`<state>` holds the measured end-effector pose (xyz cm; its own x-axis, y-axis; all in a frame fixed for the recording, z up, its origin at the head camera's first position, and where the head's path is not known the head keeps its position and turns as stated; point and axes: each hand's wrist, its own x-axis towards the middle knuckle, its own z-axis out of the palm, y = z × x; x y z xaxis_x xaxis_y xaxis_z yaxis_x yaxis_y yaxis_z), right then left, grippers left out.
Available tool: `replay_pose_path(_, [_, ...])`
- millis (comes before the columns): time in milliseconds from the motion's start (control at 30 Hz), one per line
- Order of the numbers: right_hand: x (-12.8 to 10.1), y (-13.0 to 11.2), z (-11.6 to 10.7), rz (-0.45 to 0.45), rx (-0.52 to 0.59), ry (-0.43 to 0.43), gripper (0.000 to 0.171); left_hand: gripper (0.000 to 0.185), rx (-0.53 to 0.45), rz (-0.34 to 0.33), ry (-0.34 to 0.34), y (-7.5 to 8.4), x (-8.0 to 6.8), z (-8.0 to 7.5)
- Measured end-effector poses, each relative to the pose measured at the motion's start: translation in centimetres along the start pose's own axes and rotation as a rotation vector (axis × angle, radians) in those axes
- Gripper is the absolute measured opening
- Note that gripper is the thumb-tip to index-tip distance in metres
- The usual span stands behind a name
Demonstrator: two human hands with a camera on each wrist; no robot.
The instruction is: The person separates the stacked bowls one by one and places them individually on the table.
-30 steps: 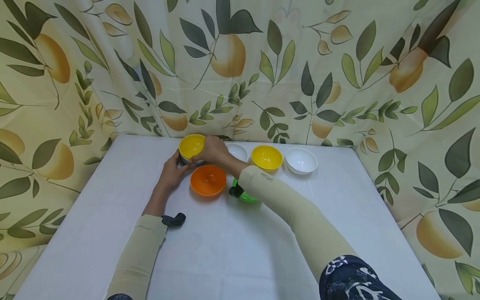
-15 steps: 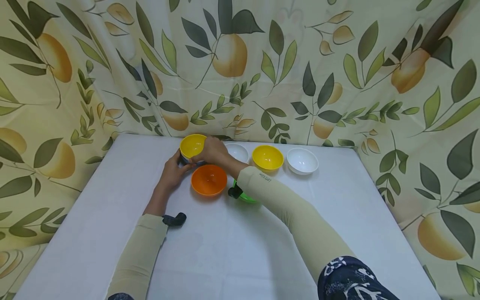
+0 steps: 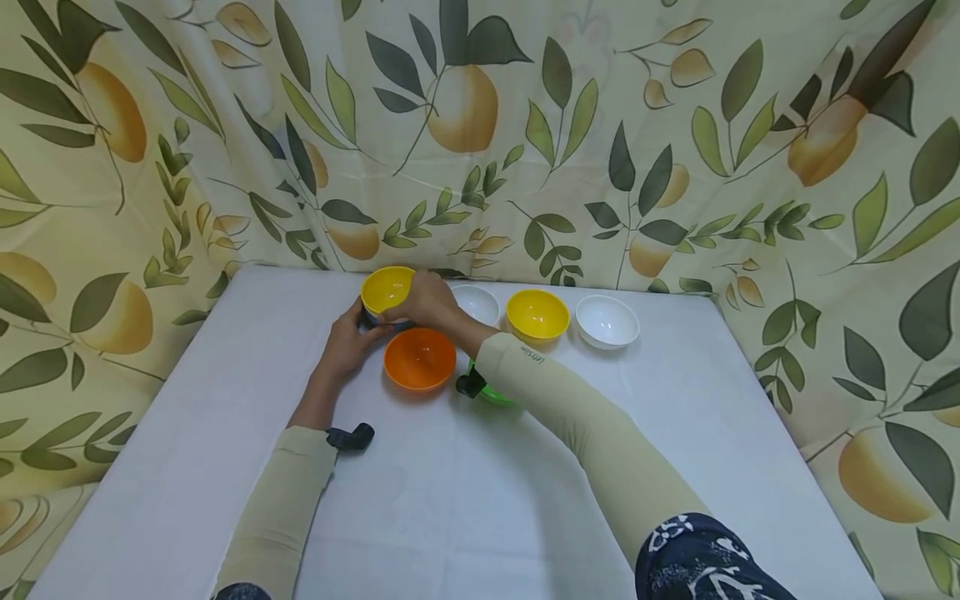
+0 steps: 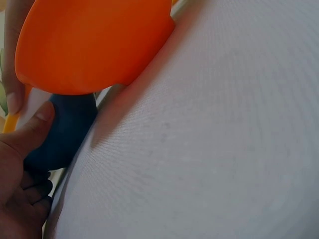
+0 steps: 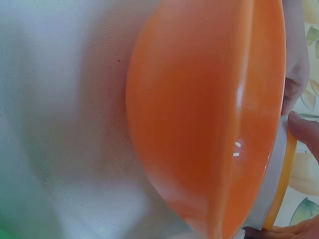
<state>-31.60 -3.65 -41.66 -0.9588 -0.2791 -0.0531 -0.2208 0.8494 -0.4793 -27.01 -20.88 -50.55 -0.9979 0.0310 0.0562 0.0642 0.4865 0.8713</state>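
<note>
A yellow bowl point(image 3: 386, 288) tops a small stack at the back left of the white table point(image 3: 487, 500). My right hand point(image 3: 429, 302) grips its right rim, and a fingertip point(image 5: 306, 130) lies against the yellow rim point(image 5: 285, 179). My left hand point(image 3: 347, 343) holds the stack's bottom from the left, its thumb point(image 4: 35, 124) pressed on the dark blue bowl point(image 4: 65, 132). An orange bowl point(image 3: 419, 358) stands just in front of the stack, filling the top of the left wrist view point(image 4: 94, 45) and most of the right wrist view point(image 5: 199, 124).
A white bowl point(image 3: 477, 303), a second yellow bowl point(image 3: 537, 314) and another white bowl point(image 3: 607, 320) stand in a row along the back. A green bowl point(image 3: 491, 393) is mostly hidden under my right forearm. A leaf-and-fruit curtain surrounds the table.
</note>
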Motion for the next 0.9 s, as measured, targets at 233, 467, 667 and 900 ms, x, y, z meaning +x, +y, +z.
replay_pose_path(233, [-0.04, 0.08, 0.09, 0.021, 0.05, -0.01, 0.086, 0.09, -0.009, -0.006, 0.003, -0.09, 0.08, -0.09])
replay_pose_path(467, [0.13, 0.27, 0.25, 0.032, 0.058, -0.018, 0.083, 0.09, -0.011, -0.006, -0.002, -0.39, 0.15, 0.01])
replay_pose_path(667, [0.31, 0.41, 0.16, 0.014, 0.062, -0.009, 0.08, 0.089, -0.007, 0.0, -0.001, -0.26, 0.19, -0.02])
replay_pose_path(900, [0.35, 0.42, -0.07, 0.02, 0.097, 0.016, 0.084, 0.089, -0.013, -0.002, -0.008, -0.17, 0.23, -0.11])
